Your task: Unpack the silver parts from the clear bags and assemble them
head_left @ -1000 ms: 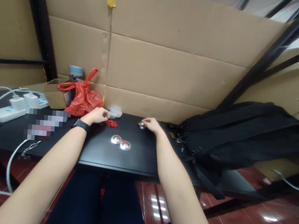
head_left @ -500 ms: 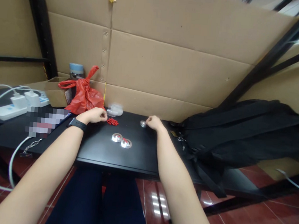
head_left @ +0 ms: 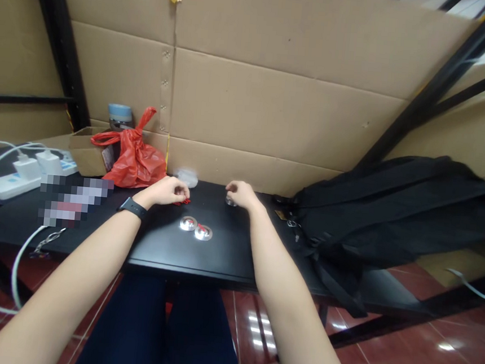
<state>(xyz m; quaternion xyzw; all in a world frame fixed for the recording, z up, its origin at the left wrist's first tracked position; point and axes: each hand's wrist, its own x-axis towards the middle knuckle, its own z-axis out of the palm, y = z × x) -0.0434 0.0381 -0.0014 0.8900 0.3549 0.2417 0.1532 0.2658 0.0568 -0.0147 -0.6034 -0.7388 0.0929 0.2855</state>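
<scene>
A metal disc (head_left: 230,202), partly hidden by fingers, sat beneath the curled right hand (head_left: 241,195) toward the back of a black table (head_left: 224,251); whether that grip pinched it or merely rested against it could not be told. Opposite, the left hand (head_left: 169,190) bent over a bundle of red cord (head_left: 185,201), its thumb and fingers rounded around a gap, any hold on the cord hidden from view. Nearer the front edge, two domed metal discs (head_left: 203,234) with bits of red on them lay side by side. The smooth surface looked apt to let a disc skid if fingertips pressed its rim, and the bunched cord could have tangled if tugged by one strand. A knotted red plastic bag (head_left: 137,164) stood beyond the left hand, a black backpack (head_left: 392,212) to the right.
</scene>
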